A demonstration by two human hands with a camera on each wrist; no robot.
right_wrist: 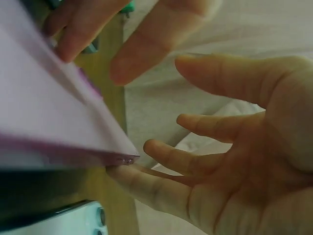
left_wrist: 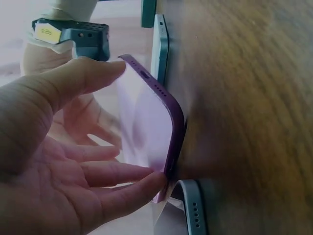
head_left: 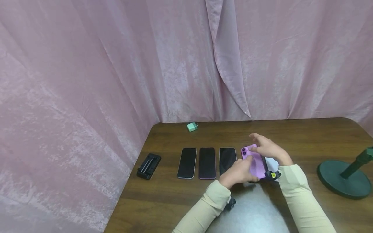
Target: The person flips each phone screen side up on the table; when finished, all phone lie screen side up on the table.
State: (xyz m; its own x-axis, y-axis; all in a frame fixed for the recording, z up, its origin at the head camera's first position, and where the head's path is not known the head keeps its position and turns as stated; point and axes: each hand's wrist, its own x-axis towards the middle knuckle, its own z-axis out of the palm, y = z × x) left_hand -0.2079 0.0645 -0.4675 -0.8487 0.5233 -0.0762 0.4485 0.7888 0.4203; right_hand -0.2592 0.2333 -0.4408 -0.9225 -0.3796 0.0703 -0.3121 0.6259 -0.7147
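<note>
A purple phone (head_left: pixel 257 165) lies back side up, with its twin cameras at the far end. My left hand (head_left: pixel 239 171) grips it near the bottom, thumb at one bottom corner and fingertips on the opposite side edge, as the left wrist view (left_wrist: pixel 73 161) shows. Over the far end, my right hand (head_left: pixel 268 149) has its fingers spread; one fingertip touches the phone's corner in the right wrist view. Whether the phone is fully off the table cannot be told. Just right of it is a pale phone (head_left: pixel 271 164), partly covered by the right wrist.
Left of the purple phone, three dark-screened phones (head_left: pixel 187 163) lie in a row. Further left is a black case with small rods (head_left: pixel 149 166). A mint charger plug (head_left: pixel 192 126) sits near the back edge, and a green round stand base (head_left: pixel 344 179) at right.
</note>
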